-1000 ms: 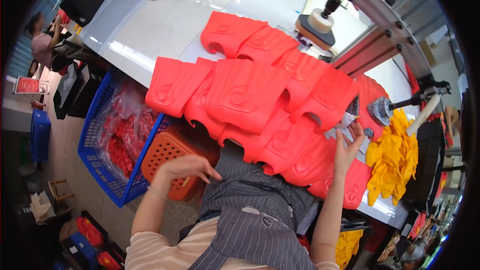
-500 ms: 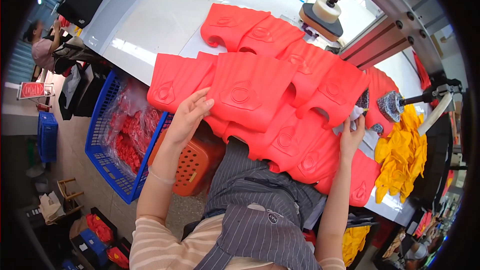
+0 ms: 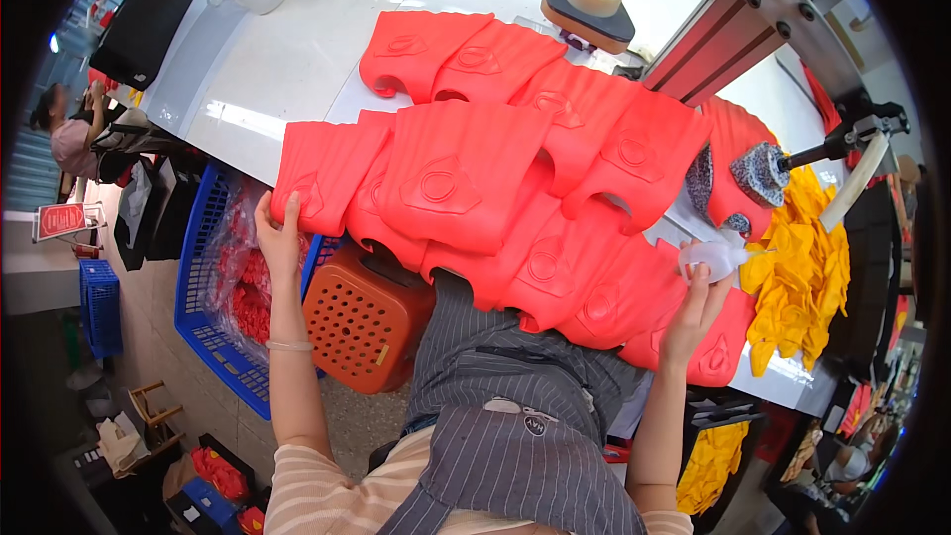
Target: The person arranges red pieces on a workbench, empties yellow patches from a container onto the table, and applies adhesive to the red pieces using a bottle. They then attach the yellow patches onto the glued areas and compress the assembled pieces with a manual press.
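Observation:
Overlapping red moulded sheets, soft-looking with a raised oval emblem and curved cut-outs, spread across the table and over its near edge. At their left end, my left hand [image 3: 280, 238] pinches the lower edge of the leftmost red moulded sheet [image 3: 332, 163], thumb on top. A larger red sheet [image 3: 466, 173] lies uppermost in the middle. My right hand [image 3: 690, 317] grips a small translucent squeeze bottle [image 3: 715, 260] with a thin nozzle pointing right. That bottle is just above the right end of the near row of sheets.
Yellow cut pieces [image 3: 797, 272] are heaped at the right. A metal frame [image 3: 708, 40] carries a padded press head [image 3: 589, 15] and grey speckled pads [image 3: 761, 175]. Left of my lap are a brown stool [image 3: 362, 322] and a blue basket [image 3: 193, 307]. A person [image 3: 74, 139] is far left.
My left hand has shifted left, from the large middle sheet to the leftmost one. My right hand has drawn nearer to me, bringing the bottle into clear sight. The whole view has shifted slightly.

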Available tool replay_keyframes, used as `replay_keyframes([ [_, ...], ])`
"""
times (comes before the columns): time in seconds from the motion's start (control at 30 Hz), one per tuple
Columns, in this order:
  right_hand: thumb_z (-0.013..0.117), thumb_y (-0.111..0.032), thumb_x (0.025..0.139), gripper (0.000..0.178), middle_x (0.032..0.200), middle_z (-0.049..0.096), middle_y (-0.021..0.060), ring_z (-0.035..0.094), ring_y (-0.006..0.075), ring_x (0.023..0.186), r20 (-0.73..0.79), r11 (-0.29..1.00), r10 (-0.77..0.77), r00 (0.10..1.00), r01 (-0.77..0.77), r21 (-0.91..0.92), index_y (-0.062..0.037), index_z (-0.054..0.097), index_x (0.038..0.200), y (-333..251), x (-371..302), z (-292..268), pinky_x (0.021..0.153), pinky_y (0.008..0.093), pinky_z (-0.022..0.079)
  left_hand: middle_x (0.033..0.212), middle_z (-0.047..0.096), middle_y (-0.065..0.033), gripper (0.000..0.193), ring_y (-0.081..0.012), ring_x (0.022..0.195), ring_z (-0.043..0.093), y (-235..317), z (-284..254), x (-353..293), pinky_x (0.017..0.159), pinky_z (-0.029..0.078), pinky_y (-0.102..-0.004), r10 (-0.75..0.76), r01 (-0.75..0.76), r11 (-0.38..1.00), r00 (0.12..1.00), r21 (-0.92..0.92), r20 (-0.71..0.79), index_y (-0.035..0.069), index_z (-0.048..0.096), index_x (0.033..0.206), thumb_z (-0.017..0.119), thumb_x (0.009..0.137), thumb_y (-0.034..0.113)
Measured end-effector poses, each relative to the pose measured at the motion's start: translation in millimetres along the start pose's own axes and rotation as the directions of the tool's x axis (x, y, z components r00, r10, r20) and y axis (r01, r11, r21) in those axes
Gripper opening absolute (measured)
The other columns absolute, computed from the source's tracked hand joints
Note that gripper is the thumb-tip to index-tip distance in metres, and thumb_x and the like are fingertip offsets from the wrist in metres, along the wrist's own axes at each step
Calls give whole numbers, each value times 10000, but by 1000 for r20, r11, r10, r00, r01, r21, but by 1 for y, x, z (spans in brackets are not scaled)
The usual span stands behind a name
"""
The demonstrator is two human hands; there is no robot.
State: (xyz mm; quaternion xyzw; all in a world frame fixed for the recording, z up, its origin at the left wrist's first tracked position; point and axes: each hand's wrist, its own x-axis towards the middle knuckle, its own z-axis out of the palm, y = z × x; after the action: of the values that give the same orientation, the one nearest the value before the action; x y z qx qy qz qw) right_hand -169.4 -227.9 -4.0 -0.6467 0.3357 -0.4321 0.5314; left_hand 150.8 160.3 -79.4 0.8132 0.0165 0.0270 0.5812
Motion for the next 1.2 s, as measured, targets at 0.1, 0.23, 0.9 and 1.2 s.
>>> replay_keyframes([
  [0.1, 426, -190, 968, 354, 1161, 522, 144, 527, 220, 1079, 57, 999, 20, 998, -18, -40, 8, 388, 1258, -2, -11, 2, 879, 337, 434, 1247, 483, -208, 655, -287, 1158, 477, 14, 6, 4, 976, 384, -365, 205, -167, 934, 974, 317, -91, -60, 421, 1273, 674, 833, 354],
  [0.23, 464, -135, 952, 327, 1144, 492, 113, 483, 175, 1057, 177, 997, 76, 981, -77, 2, 9, 383, 1234, -8, -17, 13, 924, 315, 409, 1174, 512, -205, 649, -326, 1104, 508, 29, 24, 11, 962, 391, -384, 256, -150, 863, 953, 483, -162, -24, 462, 1253, 670, 818, 411],
  [0.9, 448, -153, 945, 332, 1158, 566, 151, 536, 189, 1042, 246, 1000, 23, 969, -23, -1, -1, 412, 1238, -10, -24, 9, 877, 311, 426, 1039, 606, -115, 368, -163, 884, 565, 119, 52, -34, 784, 450, -277, 256, -293, 930, 950, 222, 182, -7, 504, 1184, 576, 914, 234],
  [1.2, 432, -183, 964, 297, 1110, 587, 158, 546, 194, 1053, 290, 993, 104, 951, -114, 17, -5, 420, 1201, -8, -35, 1, 918, 325, 402, 1231, 545, -118, 459, -199, 1101, 555, 134, 78, -69, 956, 439, -322, -155, 626, 644, 670, -440, 726, -24, 404, 1298, 575, 889, 99],
])
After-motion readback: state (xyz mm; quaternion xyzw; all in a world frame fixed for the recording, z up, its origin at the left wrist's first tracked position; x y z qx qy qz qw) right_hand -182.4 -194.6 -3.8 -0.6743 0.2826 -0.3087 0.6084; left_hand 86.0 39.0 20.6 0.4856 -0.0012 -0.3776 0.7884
